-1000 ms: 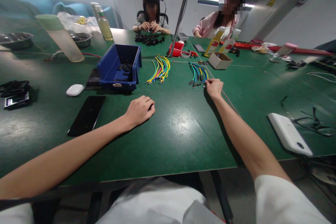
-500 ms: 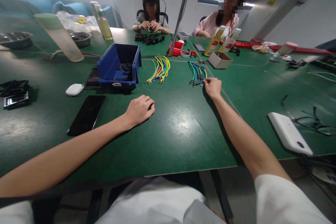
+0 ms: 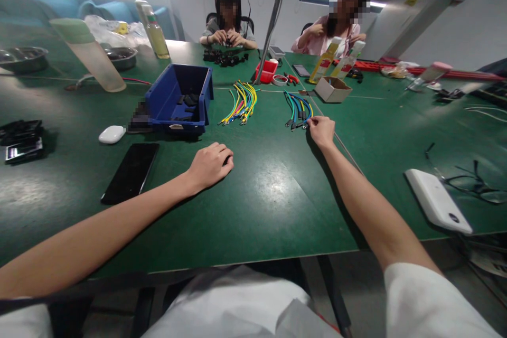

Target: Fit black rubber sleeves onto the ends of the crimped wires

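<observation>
My left hand (image 3: 210,165) rests on the green table with its fingers curled in. A dark spot shows between thumb and forefinger; whether it is a small part or shadow I cannot tell. Out to the right, my right hand (image 3: 321,131) pinches the near end of a cable at the edge of a small bundle of blue, green and yellow cables (image 3: 295,108), whose ends carry dark sleeves and metal lugs. Left of that bundle lies a larger pile of yellow and green cables (image 3: 243,101). A blue bin (image 3: 168,100) holding black pieces stands beyond my left hand.
A black phone (image 3: 131,173) and a white earbud case (image 3: 112,134) lie at left. At right are a white power bank (image 3: 438,200) and glasses (image 3: 471,183). A small carton (image 3: 332,90), bottles and a slanted metal pole (image 3: 273,21) stand farther back. Two people sit opposite.
Both my hands stay where they were. Across the table, the person at right has raised a hand toward the chest.
</observation>
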### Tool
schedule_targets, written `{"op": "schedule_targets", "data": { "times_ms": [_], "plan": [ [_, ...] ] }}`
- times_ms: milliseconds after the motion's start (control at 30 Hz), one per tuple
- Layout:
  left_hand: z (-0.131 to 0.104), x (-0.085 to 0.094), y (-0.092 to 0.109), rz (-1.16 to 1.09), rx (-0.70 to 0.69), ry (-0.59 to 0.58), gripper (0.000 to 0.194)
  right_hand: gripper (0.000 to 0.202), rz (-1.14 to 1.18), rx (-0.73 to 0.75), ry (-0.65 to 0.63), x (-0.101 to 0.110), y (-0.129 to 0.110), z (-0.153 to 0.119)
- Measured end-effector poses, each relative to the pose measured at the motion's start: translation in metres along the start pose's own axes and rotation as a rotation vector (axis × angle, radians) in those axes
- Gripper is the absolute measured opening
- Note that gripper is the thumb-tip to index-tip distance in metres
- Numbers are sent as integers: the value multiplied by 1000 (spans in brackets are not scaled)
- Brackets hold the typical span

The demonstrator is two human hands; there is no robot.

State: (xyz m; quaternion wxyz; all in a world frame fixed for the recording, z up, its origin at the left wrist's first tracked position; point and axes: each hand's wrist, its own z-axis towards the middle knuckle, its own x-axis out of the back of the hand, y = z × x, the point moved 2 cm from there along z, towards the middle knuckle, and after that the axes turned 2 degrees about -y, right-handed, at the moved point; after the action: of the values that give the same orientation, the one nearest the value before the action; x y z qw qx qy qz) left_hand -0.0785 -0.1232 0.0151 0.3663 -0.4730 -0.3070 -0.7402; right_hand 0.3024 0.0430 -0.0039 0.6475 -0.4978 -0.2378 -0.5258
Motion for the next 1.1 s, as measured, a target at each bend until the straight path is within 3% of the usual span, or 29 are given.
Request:
{"op": "schedule_targets", "data": {
  "times_ms": [367,533,667,867,933,1100],
  "plan": [
    [0,1,0,-20,12,4,21,36,-45,-26,9,1,-3,-1],
    [4,9,-3,-67,67,128,17,31,23,-38,124,4,-4,-1],
    [11,27,-19,-52,129,275,15,28,58,-56,182,8,-7,-3],
    [27,62,-65,46,385,383,18,29,70,-99,160,15,-16,-9],
    [36,71,-80,74,448,317,22,28,72,-102,156,17,-18,-10],
    [62,72,-123,173,571,-63,39,29,43,-112,139,20,-20,-12]
  ]
}}
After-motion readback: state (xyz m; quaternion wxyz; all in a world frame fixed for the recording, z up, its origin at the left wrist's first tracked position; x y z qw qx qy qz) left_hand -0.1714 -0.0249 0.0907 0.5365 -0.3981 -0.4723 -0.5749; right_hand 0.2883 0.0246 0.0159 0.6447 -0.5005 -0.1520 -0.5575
